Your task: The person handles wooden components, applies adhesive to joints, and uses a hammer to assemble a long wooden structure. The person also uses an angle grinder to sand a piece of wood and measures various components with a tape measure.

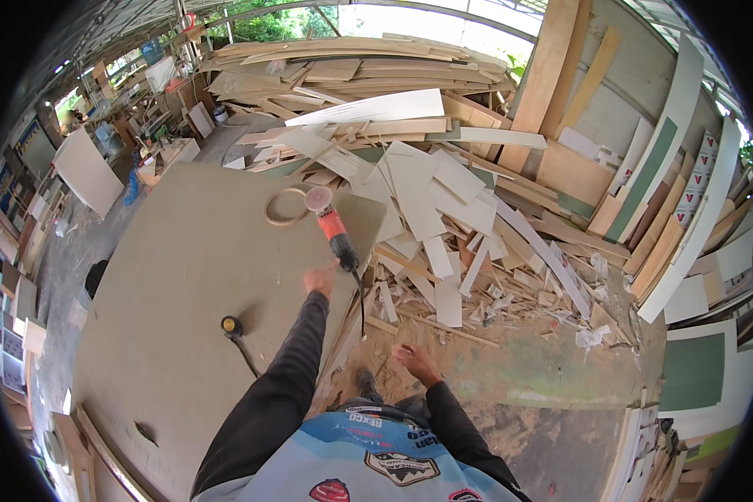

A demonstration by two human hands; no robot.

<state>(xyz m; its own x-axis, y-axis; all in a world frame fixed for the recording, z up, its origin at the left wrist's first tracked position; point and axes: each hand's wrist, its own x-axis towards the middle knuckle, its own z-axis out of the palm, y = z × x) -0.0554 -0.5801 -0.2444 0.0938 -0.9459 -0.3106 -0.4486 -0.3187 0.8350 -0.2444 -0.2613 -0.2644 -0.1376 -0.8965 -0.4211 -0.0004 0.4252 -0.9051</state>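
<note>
Blue-and-grey printed shirt cloth (351,456) lies nearest, with a dark sleeve on either side. Fingers of the left hand (319,281) reach to the rear black end of a red-and-black power tool (335,231); I cannot tell whether they grip it or only rest beside it. Over the floor, the right hand (416,363) hangs with fingers curled inward, and whether they hold anything I cannot tell. The power tool lies near the right edge of a broad grey-brown board (159,284), its round disc close beside a wooden ring (269,209). Its dark cord (362,305) drops past the board's edge. Farther left sits a round yellow-and-black piece (230,324) on another cord. Beyond, offcuts (414,188) heap up.
</note>
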